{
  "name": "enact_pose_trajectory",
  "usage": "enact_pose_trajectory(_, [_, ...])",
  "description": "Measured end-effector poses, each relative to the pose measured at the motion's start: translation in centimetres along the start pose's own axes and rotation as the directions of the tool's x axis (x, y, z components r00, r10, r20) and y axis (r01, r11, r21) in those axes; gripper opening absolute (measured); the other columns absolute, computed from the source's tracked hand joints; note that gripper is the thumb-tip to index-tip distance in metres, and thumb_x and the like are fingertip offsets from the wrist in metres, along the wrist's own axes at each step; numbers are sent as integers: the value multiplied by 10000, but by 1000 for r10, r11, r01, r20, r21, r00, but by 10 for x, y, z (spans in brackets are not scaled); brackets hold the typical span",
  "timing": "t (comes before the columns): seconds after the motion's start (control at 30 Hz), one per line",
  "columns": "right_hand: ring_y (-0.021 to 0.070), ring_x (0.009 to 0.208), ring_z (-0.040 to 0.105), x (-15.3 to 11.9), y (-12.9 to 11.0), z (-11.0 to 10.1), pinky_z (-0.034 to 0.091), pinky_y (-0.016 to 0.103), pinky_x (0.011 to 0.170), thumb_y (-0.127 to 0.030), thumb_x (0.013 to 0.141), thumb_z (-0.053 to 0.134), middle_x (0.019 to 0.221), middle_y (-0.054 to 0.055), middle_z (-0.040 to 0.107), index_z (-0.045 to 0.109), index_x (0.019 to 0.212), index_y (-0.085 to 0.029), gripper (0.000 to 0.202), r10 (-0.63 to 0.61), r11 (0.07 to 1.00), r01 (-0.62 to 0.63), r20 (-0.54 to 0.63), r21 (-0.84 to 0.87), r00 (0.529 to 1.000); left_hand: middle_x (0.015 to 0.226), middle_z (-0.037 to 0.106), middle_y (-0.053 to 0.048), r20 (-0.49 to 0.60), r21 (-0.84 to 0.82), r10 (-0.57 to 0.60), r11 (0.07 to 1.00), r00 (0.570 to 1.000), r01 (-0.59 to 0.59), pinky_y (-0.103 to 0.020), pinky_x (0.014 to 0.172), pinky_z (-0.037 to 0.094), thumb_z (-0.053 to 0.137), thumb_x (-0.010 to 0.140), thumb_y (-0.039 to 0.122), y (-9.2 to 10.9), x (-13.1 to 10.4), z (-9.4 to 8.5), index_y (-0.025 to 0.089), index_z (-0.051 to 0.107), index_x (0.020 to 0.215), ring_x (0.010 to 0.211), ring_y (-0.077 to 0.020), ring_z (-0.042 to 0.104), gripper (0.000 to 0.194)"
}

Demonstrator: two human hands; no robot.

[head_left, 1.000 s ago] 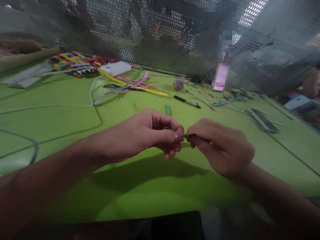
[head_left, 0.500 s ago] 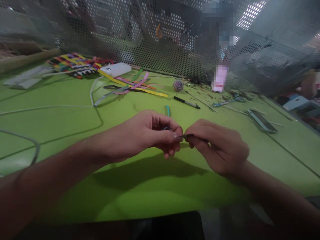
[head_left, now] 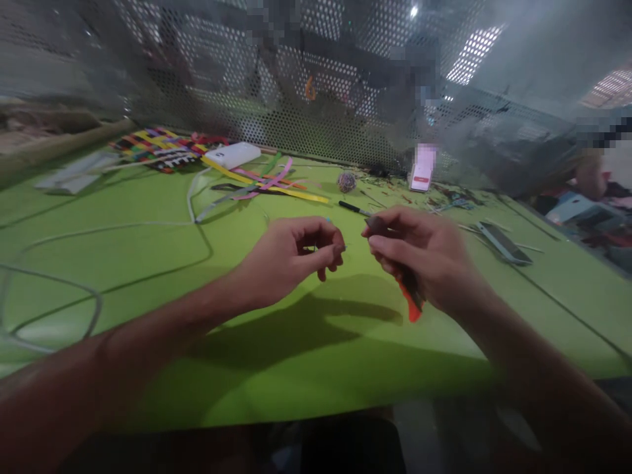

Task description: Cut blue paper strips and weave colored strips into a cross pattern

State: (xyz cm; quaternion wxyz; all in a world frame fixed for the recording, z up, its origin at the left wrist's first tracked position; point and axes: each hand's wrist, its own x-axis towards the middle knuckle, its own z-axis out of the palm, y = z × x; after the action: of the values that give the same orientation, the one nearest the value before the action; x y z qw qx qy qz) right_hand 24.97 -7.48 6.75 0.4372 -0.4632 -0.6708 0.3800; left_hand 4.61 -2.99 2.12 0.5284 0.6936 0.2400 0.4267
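Note:
My left hand point(head_left: 295, 255) is above the middle of the green table point(head_left: 197, 388). Its thumb and forefinger are pinched on something small and thin; a pale bluish strand shows inside the curled fingers, but its kind is unclear. To the right, my right hand point(head_left: 422, 250) is closed around a small hand tool with an orange and black handle point(head_left: 411, 303). The handle sticks out below the palm. A dark tip points left from the fingers, apart from my left hand. Most of the tool is hidden by my grip.
Coloured strips point(head_left: 276, 186) lie at the back left beside a white box-like device point(head_left: 232, 155) and a woven multicoloured piece point(head_left: 153, 146). Behind my hands are a beaded ball point(head_left: 346, 182), a black pen point(head_left: 349, 208) and a phone point(head_left: 422, 168). A grey flat bar point(head_left: 503, 243) lies right.
My hands have drawn apart. The right hand has turned and lifted slightly, and the orange handle now shows beneath it. My left hand keeps its pinch. The view has shifted slightly.

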Motion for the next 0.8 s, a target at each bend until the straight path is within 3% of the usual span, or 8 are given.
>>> enact_pose_trajectory(0.1, [62, 461, 414, 11, -10, 5, 266, 205, 417, -212, 799, 739, 571, -61, 500, 670, 865, -171, 104, 159, 976, -167, 69, 136, 985, 733, 676, 1, -99, 45, 108, 994, 989, -104, -176, 590, 572, 655, 901, 133, -4, -3, 4, 135, 667, 864, 633, -85, 632, 39])
enact_pose_trajectory(0.2, [55, 431, 380, 18, -14, 15, 245, 194, 399, -192, 781, 716, 511, -71, 467, 656, 828, -163, 82, 211, 951, -230, 108, 205, 971, 760, 678, -2, -191, 119, 220, 973, 957, -200, -171, 595, 570, 668, 925, 181, -6, -6, 6, 140, 668, 890, 639, -80, 630, 54])
enact_pose_trajectory(0.37, [47, 433, 409, 19, -11, 27, 268, 184, 404, -228, 779, 753, 546, -61, 525, 673, 836, -155, 122, 177, 937, -187, 63, 294, 982, 746, 666, 2, -271, 162, 296, 952, 916, -259, -154, 548, 563, 681, 929, 191, -8, -6, 8, 139, 671, 885, 586, -66, 616, 69])
enact_pose_trajectory(0.63, [42, 443, 459, 14, -3, 31, 284, 184, 413, -167, 767, 757, 620, -39, 613, 691, 824, -148, 89, 121, 921, -111, -4, 374, 993, 750, 682, -4, -279, 73, 277, 961, 920, -267, -163, 541, 600, 703, 921, 204, -12, -4, 11, 138, 685, 897, 593, -78, 640, 73])
enact_pose_trajectory(0.8, [42, 440, 455, 14, 0, 32, 286, 192, 420, -167, 751, 751, 628, -36, 616, 675, 798, -155, 90, 142, 901, -132, 8, 414, 990, 755, 666, -2, -254, 91, 275, 961, 927, -260, -173, 540, 599, 685, 933, 206, -11, -6, 11, 147, 684, 894, 595, -80, 628, 70])
